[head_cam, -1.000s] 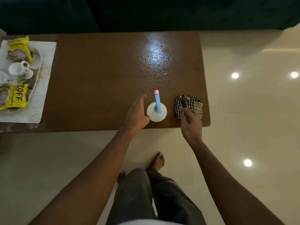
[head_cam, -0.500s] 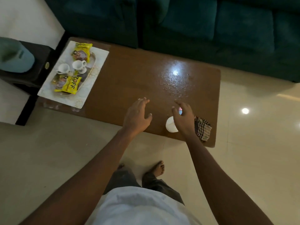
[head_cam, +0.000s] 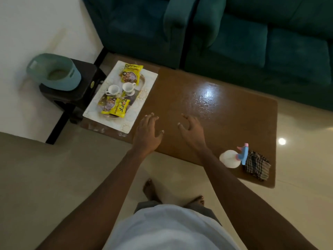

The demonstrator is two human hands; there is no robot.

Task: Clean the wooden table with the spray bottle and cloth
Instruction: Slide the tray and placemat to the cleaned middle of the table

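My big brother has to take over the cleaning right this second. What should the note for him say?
Left hand: open, holds nothing, over the wooden table.
Right hand: open, holds nothing, beside it.
Spray bottle stands at the table's near right corner, with the checked cloth right beside it.
Done: a wet sprayed patch shines mid-table.
Left: pick up the cloth and wipe. The placemat with cups and snack packets covers the left end.

left hand: extended, fingers straight, holding nothing | right hand: extended, fingers loosely spread, holding nothing
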